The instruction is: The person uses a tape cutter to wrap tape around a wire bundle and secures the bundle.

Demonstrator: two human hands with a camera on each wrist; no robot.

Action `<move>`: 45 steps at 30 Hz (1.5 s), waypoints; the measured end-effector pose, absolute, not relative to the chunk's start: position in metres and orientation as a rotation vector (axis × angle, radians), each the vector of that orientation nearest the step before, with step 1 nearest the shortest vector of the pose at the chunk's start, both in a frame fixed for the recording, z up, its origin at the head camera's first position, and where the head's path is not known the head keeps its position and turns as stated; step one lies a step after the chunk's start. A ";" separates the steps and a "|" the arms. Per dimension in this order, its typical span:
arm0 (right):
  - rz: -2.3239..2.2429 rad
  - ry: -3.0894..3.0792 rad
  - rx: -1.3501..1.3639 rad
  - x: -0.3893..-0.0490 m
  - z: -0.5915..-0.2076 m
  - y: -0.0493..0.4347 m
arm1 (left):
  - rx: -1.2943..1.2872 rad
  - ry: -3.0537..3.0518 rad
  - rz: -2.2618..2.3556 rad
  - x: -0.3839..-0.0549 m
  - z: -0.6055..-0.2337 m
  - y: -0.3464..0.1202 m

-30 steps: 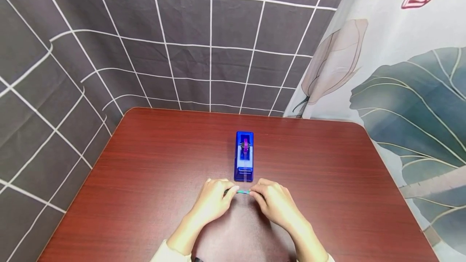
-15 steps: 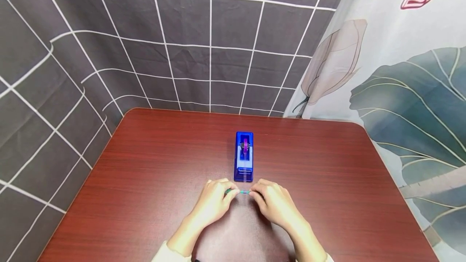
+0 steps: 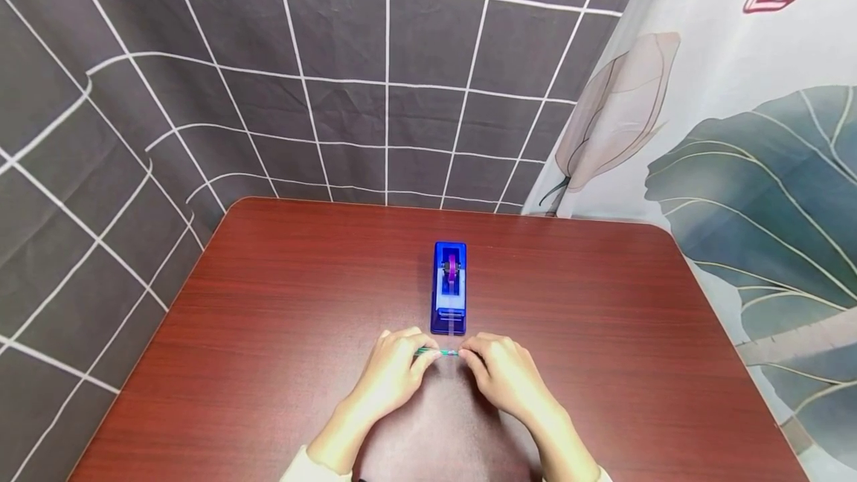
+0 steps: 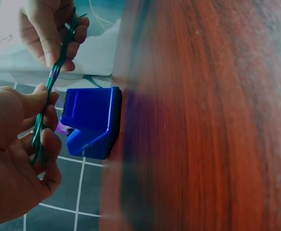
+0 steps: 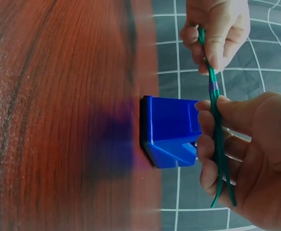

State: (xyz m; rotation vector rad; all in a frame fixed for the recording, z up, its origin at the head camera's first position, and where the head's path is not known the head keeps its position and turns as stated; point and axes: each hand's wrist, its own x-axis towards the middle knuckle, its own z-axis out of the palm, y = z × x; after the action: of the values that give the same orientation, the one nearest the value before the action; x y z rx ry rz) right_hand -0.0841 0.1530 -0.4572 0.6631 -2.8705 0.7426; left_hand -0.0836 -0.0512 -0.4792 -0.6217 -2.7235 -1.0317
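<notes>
A grey gridded drape (image 3: 335, 80) and a leaf-printed drape (image 3: 756, 147) border the bench (image 3: 288, 281), whose surface extends broadly left and right of the work; sideways room is ample, forward room short. The blue tape dispenser (image 5: 172, 120) stands on it, well in from every edge; a forward push would probably jolt or shift it. The left hand (image 3: 391, 370) and right hand (image 3: 505, 370), near but apart from the dispenser, pinch a bundle of green strands (image 5: 218, 126) between them, across the dispenser's front. Unequal pull might slide strands out of line; a slackened pinch could let the splayed ends fan further. A translucent strip (image 3: 451, 326) appears to lead from the dispenser toward the bundle; its attachment cannot be told, but if it is stuck, a sharp tug could drag the dispenser or fold the strip on itself. A small purple band (image 5: 213, 86) marks the bundle between the hands; twisting there could crease or loosen it.
</notes>
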 end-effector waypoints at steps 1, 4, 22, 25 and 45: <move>0.745 -2.867 0.665 -0.084 -0.457 0.153 | -0.620 -2.722 -1.035 -0.084 -0.479 -0.051; 0.760 -2.856 0.663 -0.085 -0.457 0.154 | -0.619 -2.713 -1.043 -0.084 -0.479 -0.051; 0.859 -2.837 0.594 -0.084 -0.455 0.152 | -0.604 -2.643 -1.079 -0.087 -0.477 -0.051; 0.865 -2.804 0.609 -0.084 -0.454 0.153 | -0.596 -2.628 -1.095 -0.088 -0.474 -0.051; 0.735 -2.662 0.696 -0.086 -0.451 0.153 | -0.579 -2.668 -0.960 -0.095 -0.461 -0.047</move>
State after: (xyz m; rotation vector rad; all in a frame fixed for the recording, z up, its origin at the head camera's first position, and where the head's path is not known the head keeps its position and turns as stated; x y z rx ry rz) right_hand -0.0862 0.1527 -0.4514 0.6960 -2.6622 0.7352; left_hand -0.0946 -0.0468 -0.4608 -0.5785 -2.6678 -0.9603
